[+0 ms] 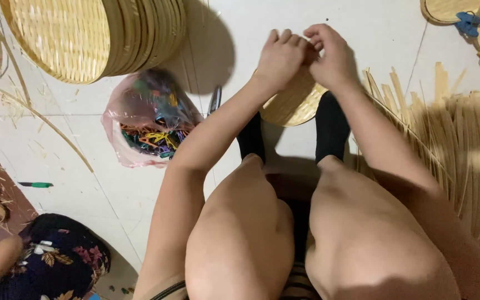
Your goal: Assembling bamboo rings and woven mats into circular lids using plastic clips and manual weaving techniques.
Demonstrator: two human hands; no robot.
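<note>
Both hands, the left hand [280,55] and the right hand [333,55], pinch the far rim of a small woven bamboo tray [293,105] right under them. It looks light, stiff and a bit scratchy, so the rim seems best to hold.

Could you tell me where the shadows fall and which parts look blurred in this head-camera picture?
In the head view, the stack of woven trays throws a dark round shadow to its right on the pale tiled floor; more shadow lies across the bamboo strips and under the knees. The plastic bag of coloured clips looks smeared, and the left hand and right hand are slightly soft.
</note>
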